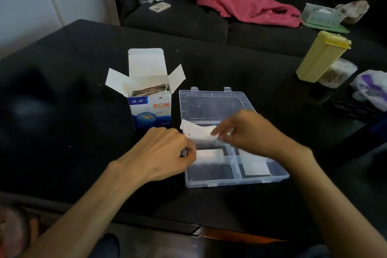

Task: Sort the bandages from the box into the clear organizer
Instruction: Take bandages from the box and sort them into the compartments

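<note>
mid-frame, both hands pinch a white bandage strip (199, 131) over the clear organizer (236, 182), ready to drop in: left hand (161, 153) grip at its near end, right hand (249, 132) opposite. the box (149, 109) stands open just left on the counter (73, 90), within reach.

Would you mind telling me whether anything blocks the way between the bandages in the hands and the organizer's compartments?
Nothing visible does. The organizer lies open and the bandages, held by the left hand and right hand, hang directly over its compartments.

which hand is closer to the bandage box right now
Left. The left hand sits just below the box, nearly touching; the right hand is farther right, over the organizer.
</note>
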